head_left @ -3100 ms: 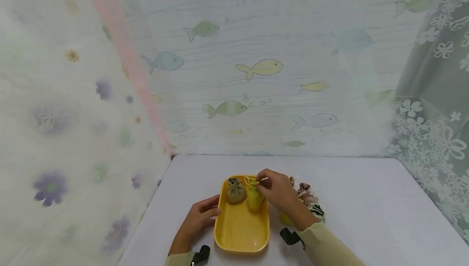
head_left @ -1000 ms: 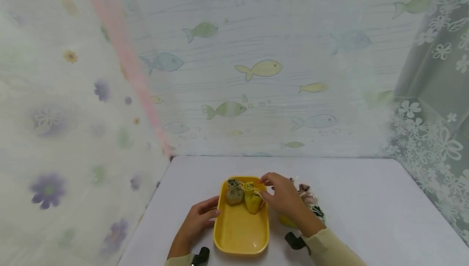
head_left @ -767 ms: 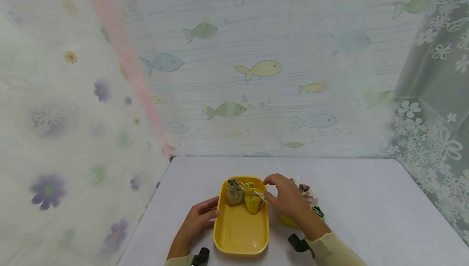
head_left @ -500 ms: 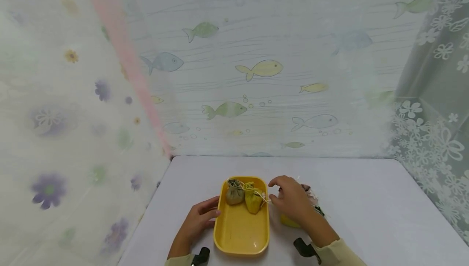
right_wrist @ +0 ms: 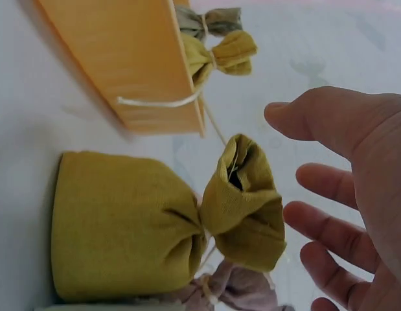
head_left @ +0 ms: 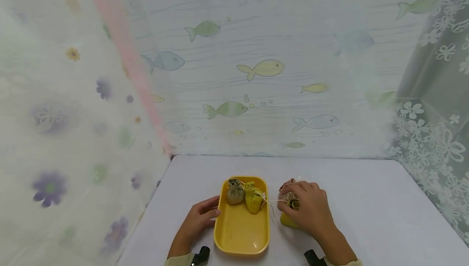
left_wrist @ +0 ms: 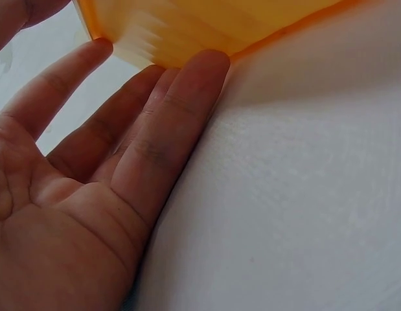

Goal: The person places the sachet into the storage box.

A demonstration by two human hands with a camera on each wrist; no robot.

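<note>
My left hand [head_left: 199,219] touches the left wall of a yellow tray [head_left: 239,239] with extended fingers; the left wrist view shows the fingertips [left_wrist: 206,68] against it. Inside at the far end lie a grey-green drawstring pouch [head_left: 234,196] and, right of it, a yellow one [head_left: 253,203]. To the right of the tray, my right hand [head_left: 311,207] reaches over a cluster of pouches, fingers spread and holding nothing. Nearest it is an olive-yellow pouch [right_wrist: 122,227], upright, its gathered neck just before the fingertips. A mauve pouch [right_wrist: 239,285] stands behind; my hand hides the others.
A pale drawstring [head_left: 269,201] hangs from the yellow pouch over the tray's right rim. The white table [head_left: 373,205] ends at a fish-print curtain [head_left: 234,135] behind, with a flowered sheet [head_left: 84,143] on the left. Dark wrist cameras [head_left: 201,254] sit at both wrists.
My right hand has let go of the yellow pouch, leaving it in the tray, and moved right over the pouches beside it. My left hand stays at the tray.
</note>
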